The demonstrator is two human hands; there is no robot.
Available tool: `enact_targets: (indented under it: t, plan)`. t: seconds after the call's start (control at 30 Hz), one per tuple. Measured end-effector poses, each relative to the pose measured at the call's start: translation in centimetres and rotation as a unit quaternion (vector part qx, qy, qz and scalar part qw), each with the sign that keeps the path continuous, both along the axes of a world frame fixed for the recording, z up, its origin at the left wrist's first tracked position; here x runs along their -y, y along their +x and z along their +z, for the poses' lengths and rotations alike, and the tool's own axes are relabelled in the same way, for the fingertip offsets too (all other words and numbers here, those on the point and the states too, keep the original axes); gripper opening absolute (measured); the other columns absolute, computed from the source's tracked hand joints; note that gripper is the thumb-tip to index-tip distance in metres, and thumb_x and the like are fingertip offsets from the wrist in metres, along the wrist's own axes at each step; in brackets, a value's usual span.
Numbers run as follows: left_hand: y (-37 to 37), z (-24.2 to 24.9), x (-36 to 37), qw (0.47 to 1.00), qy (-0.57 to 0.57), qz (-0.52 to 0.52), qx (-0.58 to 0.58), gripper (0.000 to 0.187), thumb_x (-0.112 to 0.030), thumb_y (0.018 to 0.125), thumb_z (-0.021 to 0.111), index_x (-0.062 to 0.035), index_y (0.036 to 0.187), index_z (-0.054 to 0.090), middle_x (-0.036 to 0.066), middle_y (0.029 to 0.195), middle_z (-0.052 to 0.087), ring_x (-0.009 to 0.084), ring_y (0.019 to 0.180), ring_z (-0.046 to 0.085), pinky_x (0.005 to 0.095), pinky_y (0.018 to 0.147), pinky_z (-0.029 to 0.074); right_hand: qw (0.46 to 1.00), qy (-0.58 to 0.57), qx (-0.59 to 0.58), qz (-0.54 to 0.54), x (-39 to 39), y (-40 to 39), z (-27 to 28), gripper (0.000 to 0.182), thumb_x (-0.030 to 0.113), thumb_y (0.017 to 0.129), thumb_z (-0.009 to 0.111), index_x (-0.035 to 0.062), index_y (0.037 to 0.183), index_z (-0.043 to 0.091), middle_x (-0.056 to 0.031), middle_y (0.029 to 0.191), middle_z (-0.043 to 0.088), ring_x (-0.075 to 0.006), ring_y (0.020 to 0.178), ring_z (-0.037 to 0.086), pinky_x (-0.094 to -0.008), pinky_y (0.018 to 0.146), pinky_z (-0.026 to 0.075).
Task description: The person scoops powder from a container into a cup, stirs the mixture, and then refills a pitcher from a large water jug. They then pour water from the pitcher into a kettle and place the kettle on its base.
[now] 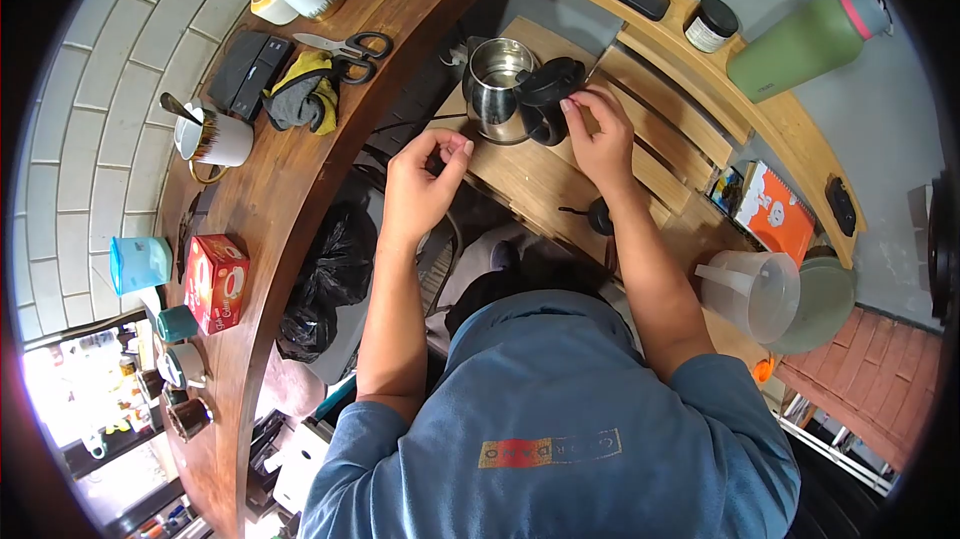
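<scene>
A shiny metal kettle (pixel 490 109) stands upright on a light wooden slatted surface (pixel 530 174), its round top open. Its black lid (pixel 551 82) is tilted up on the right side, above the black handle. The fingertips of my right hand (pixel 602 134) are pinched at the lid's right edge. To the lower left of the kettle is my left hand (pixel 425 184), with its fingers curled and thumb and forefinger close together. A small dark spot shows between them, too unclear to identify. A dark cable runs left of the kettle.
Scissors (pixel 355 54), a yellow-grey cloth (pixel 305 94), mugs (pixel 222 139) and a red box (pixel 216 282) lie on the left counter. A green bottle (pixel 800 49) and a black jar (pixel 712 24) are on the right ledge. A clear plastic container (pixel 755 294) stands at lower right.
</scene>
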State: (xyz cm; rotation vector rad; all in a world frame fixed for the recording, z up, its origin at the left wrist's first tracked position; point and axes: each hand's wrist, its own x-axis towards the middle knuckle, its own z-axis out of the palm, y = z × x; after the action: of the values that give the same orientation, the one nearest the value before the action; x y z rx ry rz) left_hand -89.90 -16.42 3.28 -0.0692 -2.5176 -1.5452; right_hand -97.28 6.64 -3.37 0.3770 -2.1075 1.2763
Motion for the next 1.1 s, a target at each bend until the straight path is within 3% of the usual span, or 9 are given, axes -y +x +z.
enact_targets:
  t: [0.3,0.37,0.53,0.9,1.0,1.1]
  plan:
    - [-0.3,0.5,1.2,1.0,0.001,-0.005,-0.004,0.011,-0.01,0.089,0.068,-0.0002,0.093,0.066,-0.005,0.076,0.059,0.0021,0.069,0.048,0.0192,0.063,0.04,0.999,0.044,-0.01,0.003,1.8,-3.1,1.7,0.014,0.014,0.082,0.074,0.0042,0.091,0.069,-0.01,0.098,0.064,-0.0301,0.089,0.063,-0.0378,0.078,0.052]
    - [-0.5,0.9,1.5,1.0,0.008,0.001,-0.005,0.013,-0.01,0.086,0.069,0.0012,0.093,0.067,0.003,0.073,0.061,0.008,0.069,0.052,0.0241,0.066,0.045,0.998,0.053,-0.011,0.008,2.3,-3.6,1.9,0.015,0.015,0.081,0.074,0.0046,0.091,0.069,-0.0095,0.099,0.064,-0.03,0.091,0.063,-0.0379,0.079,0.052]
    - [-0.9,0.7,2.3,1.0,0.0,0.003,-0.013,0.012,-0.01,0.086,0.068,0.0006,0.092,0.067,0.002,0.073,0.061,0.0079,0.068,0.052,0.024,0.065,0.045,0.992,0.119,-0.031,0.028,4.1,-4.8,3.3,0.016,0.016,0.084,0.072,0.0056,0.096,0.07,-0.0091,0.105,0.062,-0.0289,0.097,0.063,-0.0364,0.085,0.051]
    - [-1.1,0.3,4.2,1.0,0.005,0.007,-0.011,0.012,-0.012,0.086,0.069,-0.0012,0.091,0.067,0.003,0.075,0.062,0.0086,0.069,0.053,0.0242,0.062,0.044,0.965,0.259,0.021,0.037,6.6,-7.1,2.3,0.023,0.026,0.082,0.073,0.0128,0.101,0.07,-0.0098,0.12,0.059,-0.0332,0.11,0.056,-0.0421,0.096,0.045]
    - [-1.3,0.2,4.6,1.0,0.01,0.006,0.017,0.012,-0.011,0.087,0.069,0.0,0.091,0.065,-0.001,0.075,0.058,0.0062,0.073,0.051,0.0223,0.069,0.043,0.951,0.294,0.082,0.047,6.9,-7.4,2.4,0.026,0.028,0.083,0.072,0.0127,0.104,0.069,-0.0112,0.125,0.058,-0.034,0.112,0.055,-0.0426,0.098,0.044]
    - [-1.7,-0.2,4.8,1.0,0.007,0.007,-0.004,0.012,-0.013,0.086,0.068,-0.0014,0.091,0.067,0.003,0.071,0.06,0.0084,0.067,0.053,0.024,0.059,0.044,0.944,0.297,0.126,0.062,7.1,-7.8,2.8,0.032,0.029,0.083,0.071,0.0096,0.108,0.067,-0.0127,0.126,0.058,-0.0337,0.115,0.054,-0.0427,0.099,0.044]
